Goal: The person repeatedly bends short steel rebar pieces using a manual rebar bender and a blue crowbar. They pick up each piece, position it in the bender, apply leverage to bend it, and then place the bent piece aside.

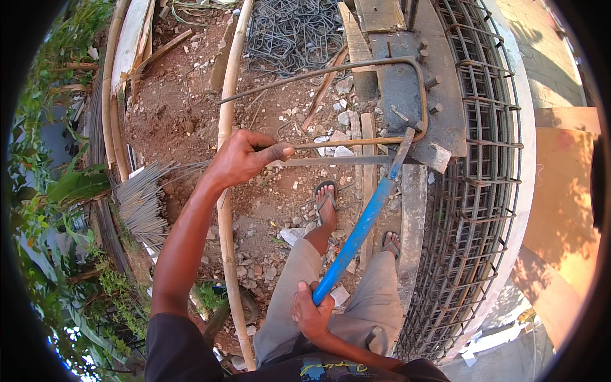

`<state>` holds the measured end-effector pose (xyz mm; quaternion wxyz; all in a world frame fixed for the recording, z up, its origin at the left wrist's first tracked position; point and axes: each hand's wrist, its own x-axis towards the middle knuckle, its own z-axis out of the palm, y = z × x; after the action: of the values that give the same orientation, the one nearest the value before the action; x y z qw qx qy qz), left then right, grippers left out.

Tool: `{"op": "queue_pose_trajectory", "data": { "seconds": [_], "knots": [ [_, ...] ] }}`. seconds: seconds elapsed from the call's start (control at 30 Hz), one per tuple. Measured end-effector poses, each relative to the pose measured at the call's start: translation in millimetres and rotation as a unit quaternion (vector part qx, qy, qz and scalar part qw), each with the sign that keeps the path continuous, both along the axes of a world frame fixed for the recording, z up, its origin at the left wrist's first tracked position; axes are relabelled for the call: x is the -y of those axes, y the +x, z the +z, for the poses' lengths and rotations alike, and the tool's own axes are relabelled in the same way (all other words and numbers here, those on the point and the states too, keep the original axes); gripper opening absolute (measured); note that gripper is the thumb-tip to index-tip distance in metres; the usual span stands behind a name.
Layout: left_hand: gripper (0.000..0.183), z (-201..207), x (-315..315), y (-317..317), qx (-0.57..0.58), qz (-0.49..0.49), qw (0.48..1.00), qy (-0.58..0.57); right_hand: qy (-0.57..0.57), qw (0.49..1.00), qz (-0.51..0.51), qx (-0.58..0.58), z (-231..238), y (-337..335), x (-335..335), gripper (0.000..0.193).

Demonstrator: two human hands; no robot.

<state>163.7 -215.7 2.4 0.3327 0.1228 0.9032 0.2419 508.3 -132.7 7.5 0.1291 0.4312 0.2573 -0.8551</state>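
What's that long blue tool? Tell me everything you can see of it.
The blue tool has a long, straight, tube-like handle, apparently painted metal, scuffed in places. From its far end sticks a narrower, flat, grey-brown head that looks like bare metal. It slants from lower left to upper right, in front of the person's legs. The right hand grips its near end. The head overlaps the bent rod near its lower bend; whether they touch is unclear.

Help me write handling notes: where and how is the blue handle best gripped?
Probably the lower end of the blue handle, from the near side, in a wrapping grip: it is long, straight, and slants away from the bent rod toward the right hand, which grips there.
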Motion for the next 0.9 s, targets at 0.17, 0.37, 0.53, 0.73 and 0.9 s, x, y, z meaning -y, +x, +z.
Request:
{"op": "queue_pose_trajectory", "data": {
  "seconds": [0.17, 0.37, 0.53, 0.73, 0.9],
  "knots": [
    [0.057, -2.8, -7.1, 12.1, -0.242, -0.133, 0.961, 0.02, 0.082, 0.995, 0.001, 0.059, 5.7, 2.0, -6.2, 0.043],
    [0.112, -28.2, -93.5, 28.5, -0.372, -0.018, 0.924, 0.084, 0.129, 0.991, -0.02, 0.032, -4.3, 1.5, 10.1, 0.044],
    [0.098, -50.5, -96.5, 4.4, -0.422, -0.033, 0.895, 0.14, 0.131, 0.989, -0.016, 0.064, -5.8, -14.3, 25.9, 0.042],
    [0.091, -52.9, -96.6, -8.3, -0.444, -0.053, 0.883, 0.145, 0.083, 0.993, -0.081, 0.031, -8.9, -42.6, 54.7, 0.037],
    [0.086, -55.8, -98.2, -5.5, -0.438, -0.064, 0.885, 0.144, 0.115, 0.99, -0.041, 0.068, -12.0, -37.5, 46.1, 0.036]
  ]
}}
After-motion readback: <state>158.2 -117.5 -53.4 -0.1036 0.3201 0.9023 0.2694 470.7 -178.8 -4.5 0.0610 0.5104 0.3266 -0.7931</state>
